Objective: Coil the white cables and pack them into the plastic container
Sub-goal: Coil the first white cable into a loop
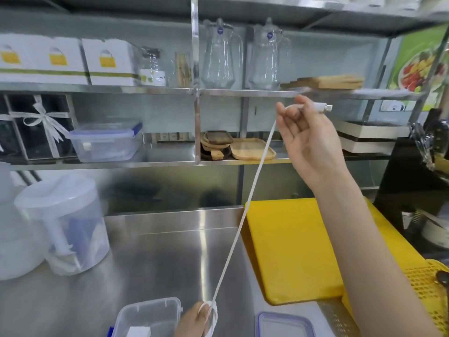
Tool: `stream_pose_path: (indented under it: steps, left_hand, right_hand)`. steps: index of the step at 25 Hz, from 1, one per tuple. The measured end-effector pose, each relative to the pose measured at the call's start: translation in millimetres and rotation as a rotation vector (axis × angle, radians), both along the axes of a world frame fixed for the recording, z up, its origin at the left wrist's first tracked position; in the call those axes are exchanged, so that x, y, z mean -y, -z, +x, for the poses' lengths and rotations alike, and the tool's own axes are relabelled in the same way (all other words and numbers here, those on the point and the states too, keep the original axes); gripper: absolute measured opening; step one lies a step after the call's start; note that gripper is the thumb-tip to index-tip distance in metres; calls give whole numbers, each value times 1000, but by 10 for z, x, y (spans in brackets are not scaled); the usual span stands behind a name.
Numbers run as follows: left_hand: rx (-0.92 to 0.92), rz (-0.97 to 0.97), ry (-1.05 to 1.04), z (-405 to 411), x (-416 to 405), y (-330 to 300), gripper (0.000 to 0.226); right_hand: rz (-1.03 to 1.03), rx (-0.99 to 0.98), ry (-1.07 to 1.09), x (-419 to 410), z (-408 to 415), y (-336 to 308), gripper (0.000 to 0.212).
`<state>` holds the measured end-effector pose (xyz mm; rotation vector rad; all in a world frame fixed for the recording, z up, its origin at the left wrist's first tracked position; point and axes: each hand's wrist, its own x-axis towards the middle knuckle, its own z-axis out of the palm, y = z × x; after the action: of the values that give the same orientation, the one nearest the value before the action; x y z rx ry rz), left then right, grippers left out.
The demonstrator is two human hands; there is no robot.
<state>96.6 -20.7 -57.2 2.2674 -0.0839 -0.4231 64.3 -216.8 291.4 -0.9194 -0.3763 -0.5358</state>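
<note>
A white cable (245, 205) runs taut from bottom centre up to the right. My right hand (308, 142) is raised near the middle shelf and pinches the cable just behind its plug end (322, 107), which points right. My left hand (194, 322), at the bottom edge, holds a small coil of the same cable (211, 317) wound around its fingers. An open clear plastic container (148, 314) sits just left of that hand, with a white block inside it (139, 332).
The container's blue-rimmed lid (283, 324) lies at the bottom right of my left hand. A yellow cutting board (291, 249) and yellow basket (427, 283) fill the right. A translucent lidded jug (65, 224) stands at left. Shelves (145, 90) behind hold glass pitchers, boxes and wooden trays.
</note>
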Motion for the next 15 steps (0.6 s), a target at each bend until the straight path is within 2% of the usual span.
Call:
stream_pose_path:
  steps: [2, 7, 9, 12, 15]
  left_hand:
    - [-8, -10, 1, 43, 16, -8, 39]
    - [216, -103, -25, 134, -17, -163, 21]
    - [259, -143, 1, 122, 8, -261, 22]
    - [274, -208, -21, 165, 34, -396, 29]
    - [272, -197, -22, 217, 51, -498, 25]
  right_hand:
    - [3, 18, -4, 3, 14, -71, 20]
    - [6, 118, 14, 97, 20, -335, 18]
    - [-2, 137, 6, 121, 35, -467, 16]
    - [-54, 139, 15, 92, 63, -566, 17]
    - [-110, 147, 12, 47, 43, -568, 17]
